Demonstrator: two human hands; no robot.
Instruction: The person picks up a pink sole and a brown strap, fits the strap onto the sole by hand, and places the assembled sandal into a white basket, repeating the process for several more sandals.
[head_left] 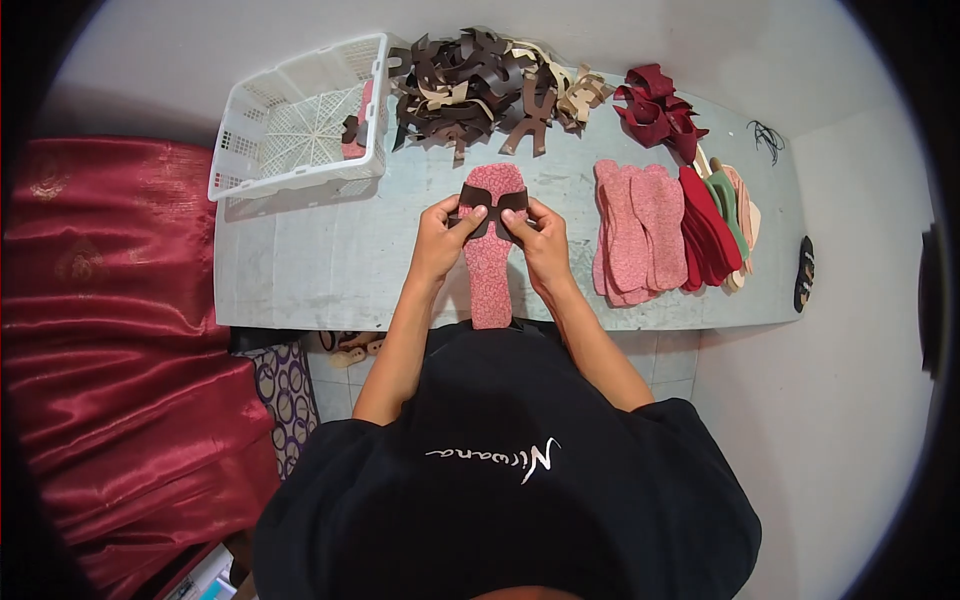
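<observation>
A pink patterned sandal sole (489,280) is held between my hands near the table's front edge, its narrower end toward my body. Across its wide part lies a dark brown sandal strap (480,195) with an X-like shape. My left hand (442,235) is closed on the strap's left side, thumb on top, fingers at the sole's edge. On the other side my right hand (540,240) grips the strap and sole the same way. The fingers beneath the sole are partly hidden.
A white plastic basket (290,185) at the back left holds a pink sole with a brown strap. Brown and beige straps (470,90) are heaped behind, with dark red straps (660,110) nearby. Pink soles (640,235) and red soles (710,240) lie stacked on the right.
</observation>
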